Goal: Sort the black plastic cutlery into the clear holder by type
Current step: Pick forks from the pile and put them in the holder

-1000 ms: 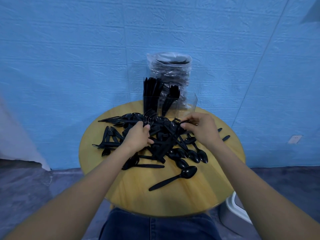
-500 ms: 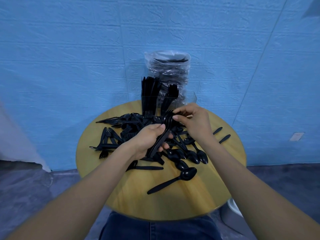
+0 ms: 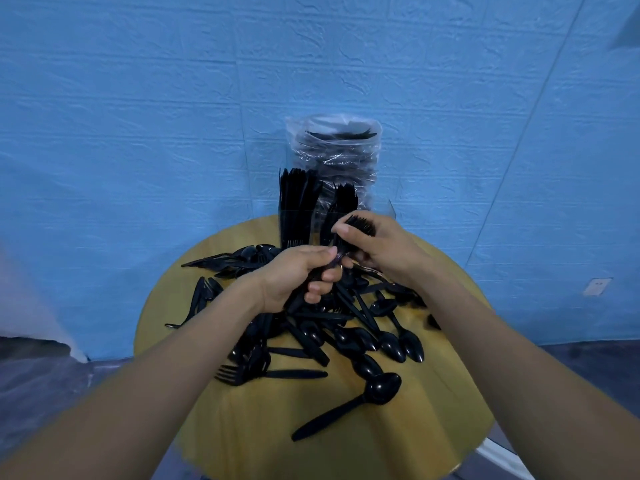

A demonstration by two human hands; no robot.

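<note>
Left hand (image 3: 298, 277) and right hand (image 3: 375, 247) are both gripping one bundle of forks (image 3: 360, 225), just in front of the holder (image 3: 301, 216), over the cutlery pile (image 3: 332, 327) lying on the surface (image 3: 398, 445).

One wide-angle head view only, looking forward and down from the person's own eye line, close over the round worktop (image 3: 346, 445), forearms running in from both lower corners, the blue wall (image 3: 138, 98) straight ahead filling the upper half.
</note>
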